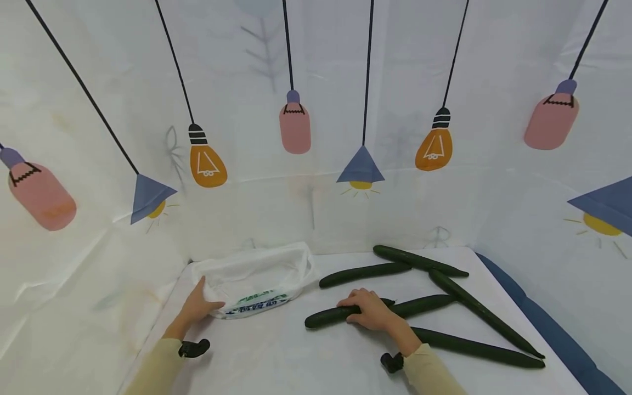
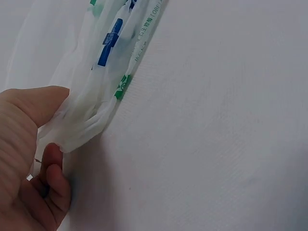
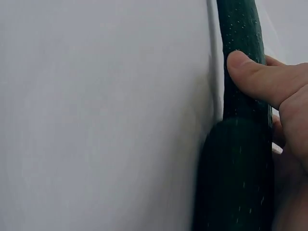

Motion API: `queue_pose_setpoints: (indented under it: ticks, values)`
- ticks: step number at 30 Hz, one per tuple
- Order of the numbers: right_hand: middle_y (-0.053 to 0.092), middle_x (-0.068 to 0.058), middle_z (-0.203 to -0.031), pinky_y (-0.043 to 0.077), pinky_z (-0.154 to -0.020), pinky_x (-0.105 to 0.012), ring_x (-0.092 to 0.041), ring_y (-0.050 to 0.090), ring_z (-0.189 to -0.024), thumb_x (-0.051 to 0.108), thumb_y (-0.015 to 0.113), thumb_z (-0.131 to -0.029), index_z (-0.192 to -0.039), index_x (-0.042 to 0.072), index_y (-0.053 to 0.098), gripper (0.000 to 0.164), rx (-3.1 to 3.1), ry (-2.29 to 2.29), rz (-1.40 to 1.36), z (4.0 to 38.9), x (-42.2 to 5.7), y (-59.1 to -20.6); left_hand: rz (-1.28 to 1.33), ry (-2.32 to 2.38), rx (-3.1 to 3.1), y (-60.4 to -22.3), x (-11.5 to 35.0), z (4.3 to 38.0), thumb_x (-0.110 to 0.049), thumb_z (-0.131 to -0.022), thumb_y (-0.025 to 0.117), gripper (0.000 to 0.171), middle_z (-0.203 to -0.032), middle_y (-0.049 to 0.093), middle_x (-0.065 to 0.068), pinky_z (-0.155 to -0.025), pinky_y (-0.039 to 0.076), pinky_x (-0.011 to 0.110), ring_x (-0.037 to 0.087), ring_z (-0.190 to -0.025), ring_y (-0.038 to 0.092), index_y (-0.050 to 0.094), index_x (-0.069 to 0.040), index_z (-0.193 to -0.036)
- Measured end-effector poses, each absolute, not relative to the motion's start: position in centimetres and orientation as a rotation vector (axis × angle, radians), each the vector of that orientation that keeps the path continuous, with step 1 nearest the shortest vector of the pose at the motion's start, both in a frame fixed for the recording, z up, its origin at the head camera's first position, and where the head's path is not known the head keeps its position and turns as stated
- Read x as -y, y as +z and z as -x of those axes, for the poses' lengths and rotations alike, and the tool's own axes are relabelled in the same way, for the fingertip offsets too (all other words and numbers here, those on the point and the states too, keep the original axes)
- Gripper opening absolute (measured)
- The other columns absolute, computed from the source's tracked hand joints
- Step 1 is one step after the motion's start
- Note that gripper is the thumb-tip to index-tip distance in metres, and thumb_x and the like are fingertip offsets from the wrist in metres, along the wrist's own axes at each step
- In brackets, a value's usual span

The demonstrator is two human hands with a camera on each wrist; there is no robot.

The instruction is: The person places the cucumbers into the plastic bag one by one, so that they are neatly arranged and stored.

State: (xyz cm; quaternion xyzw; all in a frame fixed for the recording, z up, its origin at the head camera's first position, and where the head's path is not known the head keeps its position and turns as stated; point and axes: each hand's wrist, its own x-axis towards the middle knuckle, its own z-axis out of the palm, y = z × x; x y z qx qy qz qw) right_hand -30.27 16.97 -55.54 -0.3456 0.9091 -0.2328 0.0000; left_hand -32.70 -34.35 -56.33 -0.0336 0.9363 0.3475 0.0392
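Observation:
My left hand (image 1: 195,303) grips the near left edge of a white plastic bag (image 1: 237,274) with green and blue print; the bag lies with its mouth spread wide. In the left wrist view, the bag's thin film (image 2: 91,108) passes between thumb and curled fingers. My right hand (image 1: 371,310) holds a long dark green cucumber (image 1: 323,318) from above, thumb on the near side and fingers over the far side. The right wrist view shows the thumb (image 3: 245,72) pressed along its skin, with another cucumber (image 3: 236,183) close to the camera.
More cucumbers lie right of the bag: one (image 1: 365,274) and another (image 1: 419,259) at the back, a diagonal one (image 1: 486,312) and a front one (image 1: 479,348) at the right. A curtain (image 1: 326,214) with printed lamps surrounds the white table (image 1: 276,356). Something blue (image 1: 558,329) borders its right edge.

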Motion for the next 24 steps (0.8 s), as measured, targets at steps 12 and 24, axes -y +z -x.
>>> queue_pose_setpoints:
  ticks: [12,24]
  values:
    - [0.062,0.012,-0.107,0.047,-0.084,-0.036,-0.010,0.056,-0.098,0.025,0.077,-0.083,-0.119,0.024,0.068,0.037,-2.844,-0.862,1.227,30.4,-14.1,-54.5,0.068,1.083,-2.864,-57.3,33.9,32.3,-0.026,-0.080,0.079,0.107,-0.150,0.014,0.038,-0.105,0.016,0.068,0.058,-0.134,0.015,0.006,0.001,-0.154]
    - [0.064,0.006,-0.106,0.047,-0.078,-0.032,-0.012,0.055,-0.095,0.025,0.078,-0.082,-0.119,0.025,0.070,0.038,-2.881,-0.883,1.322,31.3,-10.9,-52.6,0.124,1.030,-2.896,-56.9,32.2,31.2,-0.029,-0.078,0.080,0.106,-0.150,0.021,0.036,-0.104,0.021,0.067,0.056,-0.134,0.022,0.011,0.002,-0.153]
